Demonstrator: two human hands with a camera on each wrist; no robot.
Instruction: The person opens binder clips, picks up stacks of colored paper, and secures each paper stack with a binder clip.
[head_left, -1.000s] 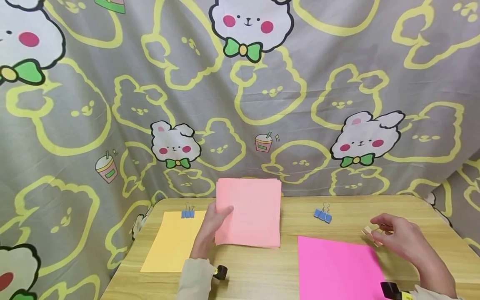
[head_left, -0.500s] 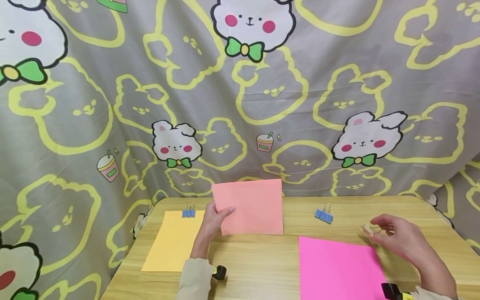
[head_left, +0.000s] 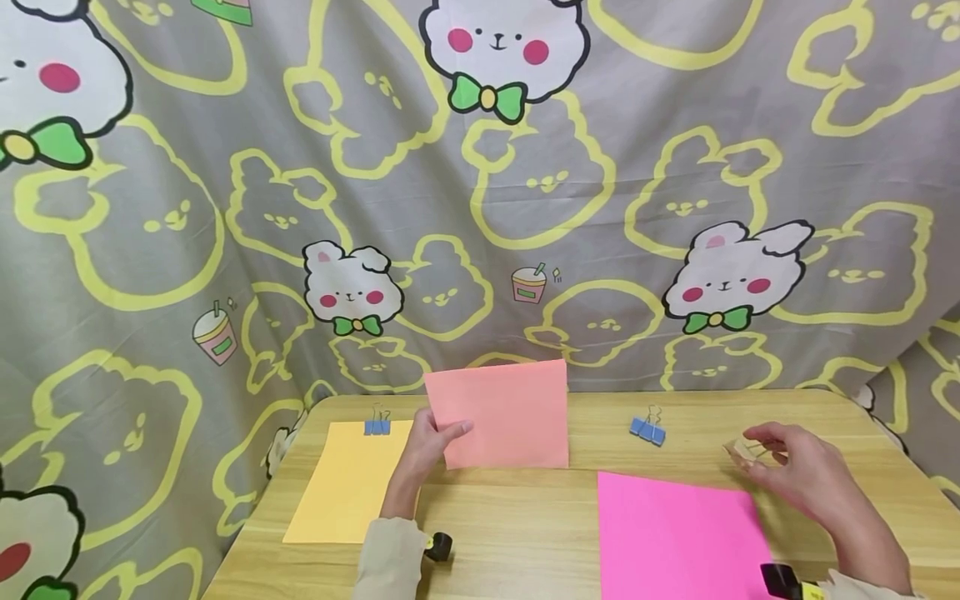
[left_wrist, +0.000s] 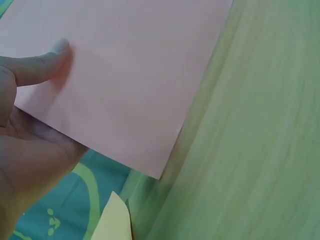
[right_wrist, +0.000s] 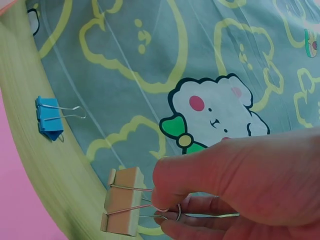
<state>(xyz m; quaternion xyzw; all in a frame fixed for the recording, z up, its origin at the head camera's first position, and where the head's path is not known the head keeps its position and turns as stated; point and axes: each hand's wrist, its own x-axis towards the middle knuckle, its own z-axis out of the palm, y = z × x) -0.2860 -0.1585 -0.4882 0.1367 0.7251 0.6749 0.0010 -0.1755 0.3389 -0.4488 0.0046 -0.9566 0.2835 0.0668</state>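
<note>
My left hand point(head_left: 429, 446) pinches the left side of a stack of pale pink paper point(head_left: 510, 417), thumb on the front face, the sheets stood up on the table. In the left wrist view the thumb lies on the paper point(left_wrist: 130, 90) and the fingers are behind it. Over at the right, my right hand point(head_left: 798, 467) holds a beige binder clip point(head_left: 745, 452) by its wire handles. The right wrist view shows that binder clip point(right_wrist: 122, 200) side-on, with nothing between its jaws.
Yellow paper point(head_left: 348, 483) lies at the left with a blue binder clip point(head_left: 377, 427) on its top edge. Another blue binder clip point(head_left: 648, 431) sits at the back right. Bright pink paper point(head_left: 675, 537) lies at the front right. A patterned curtain point(head_left: 480, 208) hangs behind the wooden table point(head_left: 517, 542).
The pink stack has tipped from facing me squarely to a more upright stance, its visible face now shorter. The clip in my right hand has turned slightly; that hand stays in place.
</note>
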